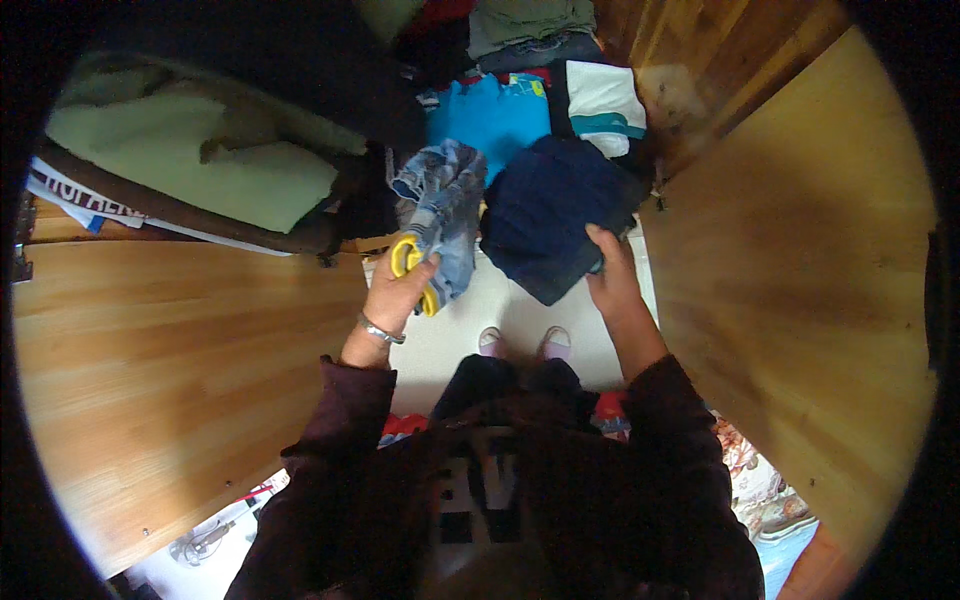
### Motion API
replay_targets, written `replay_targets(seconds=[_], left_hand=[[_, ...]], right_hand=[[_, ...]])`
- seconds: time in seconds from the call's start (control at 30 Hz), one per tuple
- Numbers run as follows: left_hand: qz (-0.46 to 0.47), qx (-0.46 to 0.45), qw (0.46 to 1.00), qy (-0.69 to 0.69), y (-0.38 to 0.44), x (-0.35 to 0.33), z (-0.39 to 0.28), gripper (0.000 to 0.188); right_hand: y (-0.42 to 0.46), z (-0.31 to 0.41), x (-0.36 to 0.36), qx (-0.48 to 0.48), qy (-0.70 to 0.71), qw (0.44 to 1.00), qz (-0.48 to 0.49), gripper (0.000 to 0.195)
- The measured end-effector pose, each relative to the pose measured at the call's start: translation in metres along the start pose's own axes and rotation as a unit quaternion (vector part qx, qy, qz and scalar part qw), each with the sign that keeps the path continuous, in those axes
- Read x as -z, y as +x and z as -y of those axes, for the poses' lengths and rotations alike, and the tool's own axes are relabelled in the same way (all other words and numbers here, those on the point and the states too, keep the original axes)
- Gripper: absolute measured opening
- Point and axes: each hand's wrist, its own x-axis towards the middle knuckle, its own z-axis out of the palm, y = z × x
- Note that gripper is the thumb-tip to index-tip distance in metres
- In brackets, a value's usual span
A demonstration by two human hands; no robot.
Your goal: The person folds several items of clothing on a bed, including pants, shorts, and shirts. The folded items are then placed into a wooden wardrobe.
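Observation:
My left hand (397, 289) grips a grey-blue patterned garment (450, 202) by its end, where a yellow band shows near my thumb. In my right hand (615, 270) is a dark navy folded garment (559, 210), pinched at its lower right edge with the thumb on top. Both pieces are held above the pale floor, at the front of an open wooden wardrobe. Just beyond them lies a bright blue garment (491, 112), partly covered by the two held pieces. A white cloth with a teal stripe (606, 101) lies to its right.
Wooden wardrobe doors stand open at left (187, 337) and right (810, 247). Green and dark clothing (187, 142) bulges out at upper left. A folded olive garment (529, 22) lies farther back. A floral fabric (757, 472) shows at lower right, and my feet (523, 341) are on the floor.

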Motion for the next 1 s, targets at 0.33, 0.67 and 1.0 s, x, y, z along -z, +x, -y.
replay_targets(seconds=[0.33, 0.67, 1.0], left_hand=[[-0.033, -0.027, 0.995, 0.091, 0.006, -0.019, -0.007, 0.032], [-0.041, -0.177, 0.950, 0.254, 0.040, -0.033, -0.033, 0.050], [-0.077, -0.286, 0.881, 0.369, 0.131, 0.012, -0.029, 0.057]], right_hand=[[0.016, -0.009, 0.016, -0.116, 0.100, 0.988, -0.038, 0.053], [0.121, -0.034, -0.047, -0.063, 0.195, 0.979, 0.008, 0.051], [0.294, -0.084, -0.159, 0.020, 0.183, 0.982, 0.046, 0.050]])
